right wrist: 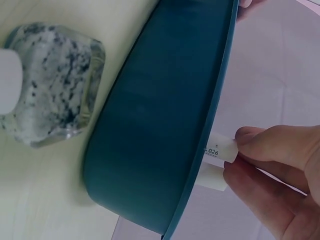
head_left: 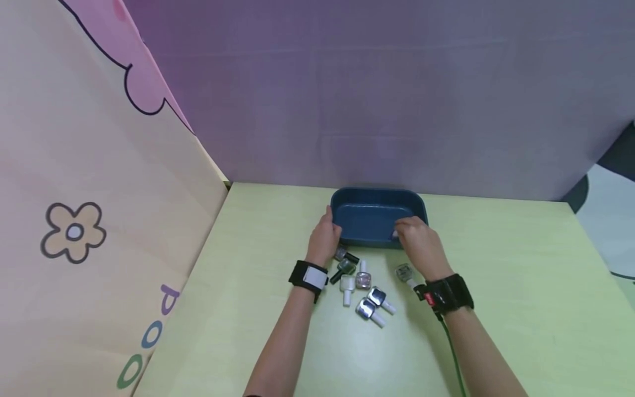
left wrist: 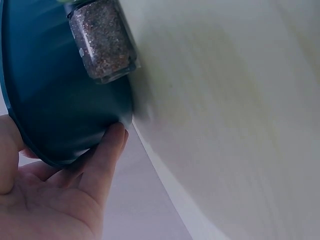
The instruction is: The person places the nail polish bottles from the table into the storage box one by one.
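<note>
At the far edge of a pale green bench [head_left: 496, 286], a person's two bare hands work at a dark blue tub [head_left: 369, 216] that sits near a purple backdrop [head_left: 377, 94]. The left hand [head_left: 324, 237] reaches forward with the forearm stretched along the bench and lies against the tub's left end, fingers [left wrist: 107, 155] nearly straight and relaxed, the fingertip touching the tub's outer wall and rim; it grips nothing. The right hand [head_left: 419, 242] arches over the tub's near right rim, wrist raised, its fingers pinching a small white-capped bottle [right wrist: 217, 162] just above the rim; a label reading "026" shows on the white part. Each wrist wears a black strap.

Between the two forearms, just in front of the tub, lies a loose cluster of small nail-polish bottles [head_left: 364, 286]. About seven can be counted in the head view: one black-capped and one dark bottle close by the left hand, four with white caps in the middle, and one speckled bottle [head_left: 404, 272] beside the right wrist. The left wrist view shows a glitter-filled bottle [left wrist: 102, 42] touching the tub's wall. One tub is on the bench. A peach wall panel [head_left: 89, 220] with a flower drawing stands at the left.
</note>
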Demonstrator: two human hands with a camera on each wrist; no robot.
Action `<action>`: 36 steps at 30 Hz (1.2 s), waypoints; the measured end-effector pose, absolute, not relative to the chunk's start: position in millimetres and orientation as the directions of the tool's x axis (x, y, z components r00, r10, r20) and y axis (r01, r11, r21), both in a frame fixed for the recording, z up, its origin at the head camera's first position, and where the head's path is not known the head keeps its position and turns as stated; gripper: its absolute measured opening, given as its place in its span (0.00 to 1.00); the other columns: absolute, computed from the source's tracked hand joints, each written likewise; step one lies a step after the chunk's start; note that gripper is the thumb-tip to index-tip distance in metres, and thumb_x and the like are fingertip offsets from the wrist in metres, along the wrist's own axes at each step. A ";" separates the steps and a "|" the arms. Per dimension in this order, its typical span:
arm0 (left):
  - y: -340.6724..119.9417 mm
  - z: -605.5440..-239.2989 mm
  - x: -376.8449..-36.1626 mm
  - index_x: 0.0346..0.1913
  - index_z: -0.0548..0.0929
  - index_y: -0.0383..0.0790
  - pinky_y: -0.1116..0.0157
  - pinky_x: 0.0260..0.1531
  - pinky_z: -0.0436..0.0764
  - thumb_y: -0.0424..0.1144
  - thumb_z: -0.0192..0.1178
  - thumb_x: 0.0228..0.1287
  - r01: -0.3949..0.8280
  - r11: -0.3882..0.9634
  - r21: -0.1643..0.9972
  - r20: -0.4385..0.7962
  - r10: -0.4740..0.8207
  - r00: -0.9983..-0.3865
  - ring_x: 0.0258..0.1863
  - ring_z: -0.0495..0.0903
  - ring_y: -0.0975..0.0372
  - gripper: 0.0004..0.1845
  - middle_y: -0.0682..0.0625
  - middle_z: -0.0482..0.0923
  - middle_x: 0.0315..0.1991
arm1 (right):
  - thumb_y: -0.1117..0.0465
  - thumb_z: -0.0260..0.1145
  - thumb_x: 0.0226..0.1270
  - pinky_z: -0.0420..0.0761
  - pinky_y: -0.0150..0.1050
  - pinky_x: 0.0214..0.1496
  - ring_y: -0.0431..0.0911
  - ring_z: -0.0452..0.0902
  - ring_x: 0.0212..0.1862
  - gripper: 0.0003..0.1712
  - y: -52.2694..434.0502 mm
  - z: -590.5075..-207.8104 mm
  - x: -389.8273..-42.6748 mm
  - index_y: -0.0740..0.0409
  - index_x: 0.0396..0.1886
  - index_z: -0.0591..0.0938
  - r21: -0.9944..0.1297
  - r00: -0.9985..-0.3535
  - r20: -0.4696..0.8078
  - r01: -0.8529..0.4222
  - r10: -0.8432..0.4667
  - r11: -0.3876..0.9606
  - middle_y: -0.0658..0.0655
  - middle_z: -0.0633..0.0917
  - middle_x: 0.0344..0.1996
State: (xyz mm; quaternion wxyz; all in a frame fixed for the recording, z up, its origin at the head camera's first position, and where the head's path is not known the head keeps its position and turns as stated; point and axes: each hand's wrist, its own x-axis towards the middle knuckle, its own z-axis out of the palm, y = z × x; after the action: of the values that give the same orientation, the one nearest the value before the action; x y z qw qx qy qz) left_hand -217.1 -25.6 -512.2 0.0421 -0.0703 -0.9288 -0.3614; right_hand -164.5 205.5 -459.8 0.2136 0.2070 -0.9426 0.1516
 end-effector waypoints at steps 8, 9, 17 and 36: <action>-29.4 -510.7 -214.7 0.77 0.53 0.30 0.68 0.17 0.64 0.33 0.50 0.68 0.170 0.717 0.676 0.135 0.107 -0.985 0.17 0.66 0.63 0.36 0.44 0.75 0.40 | 0.72 0.69 0.59 0.84 0.47 0.42 0.56 0.81 0.47 0.07 201.9 -457.8 -163.1 0.68 0.37 0.88 -0.213 -0.835 0.443 -0.451 -0.325 0.867 0.63 0.87 0.42; -30.5 -510.6 -214.0 0.77 0.54 0.30 0.68 0.17 0.64 0.33 0.51 0.68 0.167 0.716 0.678 0.135 0.103 -0.986 0.17 0.66 0.63 0.36 0.44 0.75 0.39 | 0.71 0.69 0.59 0.84 0.47 0.42 0.56 0.81 0.47 0.07 200.6 -458.0 -163.0 0.68 0.38 0.87 -0.214 -0.835 0.440 -0.454 -0.330 0.865 0.63 0.86 0.42; -32.3 -511.3 -214.2 0.77 0.53 0.30 0.68 0.18 0.65 0.34 0.51 0.68 0.161 0.722 0.673 0.130 0.098 -0.987 0.19 0.68 0.63 0.36 0.43 0.75 0.41 | 0.70 0.69 0.59 0.84 0.46 0.43 0.55 0.79 0.48 0.08 196.3 -459.4 -163.5 0.68 0.38 0.87 -0.183 -0.807 0.485 -0.471 -0.337 0.863 0.62 0.86 0.43; -29.0 -509.2 -214.5 0.78 0.52 0.32 0.68 0.17 0.64 0.34 0.50 0.69 0.151 0.727 0.670 0.115 0.099 -0.988 0.17 0.67 0.63 0.36 0.43 0.75 0.40 | 0.65 0.73 0.57 0.83 0.42 0.38 0.50 0.81 0.37 0.09 164.0 -461.8 -142.2 0.63 0.38 0.87 -0.158 -0.784 0.452 -0.539 -0.424 0.827 0.58 0.85 0.34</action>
State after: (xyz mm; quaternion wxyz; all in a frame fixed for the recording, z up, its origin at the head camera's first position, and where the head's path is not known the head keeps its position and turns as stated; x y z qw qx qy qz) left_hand -214.5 -29.0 -509.2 0.0353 -0.0673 -0.9284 -0.3636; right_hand -142.2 164.0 -461.8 0.2033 0.2578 -0.9340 0.1408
